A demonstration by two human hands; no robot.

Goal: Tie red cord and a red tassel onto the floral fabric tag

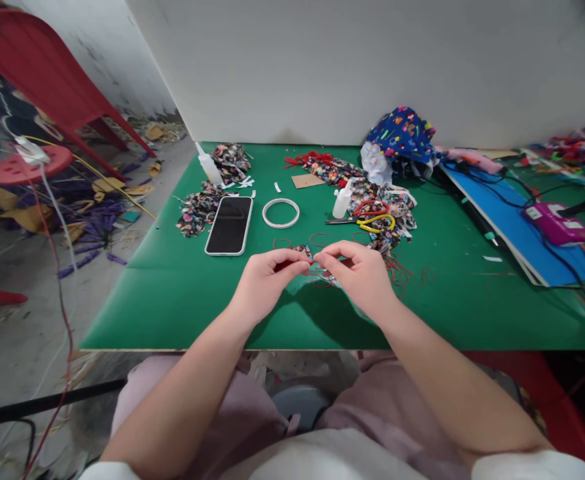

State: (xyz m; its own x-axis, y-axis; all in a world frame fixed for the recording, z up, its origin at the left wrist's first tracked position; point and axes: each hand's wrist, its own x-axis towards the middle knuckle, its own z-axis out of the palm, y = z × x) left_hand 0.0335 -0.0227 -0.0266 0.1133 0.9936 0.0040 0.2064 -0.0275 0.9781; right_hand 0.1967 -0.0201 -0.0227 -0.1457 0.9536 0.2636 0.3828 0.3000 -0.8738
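My left hand (267, 277) and my right hand (359, 273) meet just above the green table (172, 300), fingertips pinched together on a thin red cord (313, 262). A small floral fabric piece (303, 251) lies right behind the fingertips. Loose loops of red cord (399, 273) lie on the table to the right of my right hand. How much of the cord sits inside the fingers is hidden.
A phone (229, 225) lies face up beside a white ring (281, 213). Floral fabric scraps (199, 209), two small glue bottles (342, 200), pliers with yellow handles (375, 223) and a blue patterned cloth (402, 137) sit further back. A blue board (512, 227) with a purple device (557, 223) lies at right.
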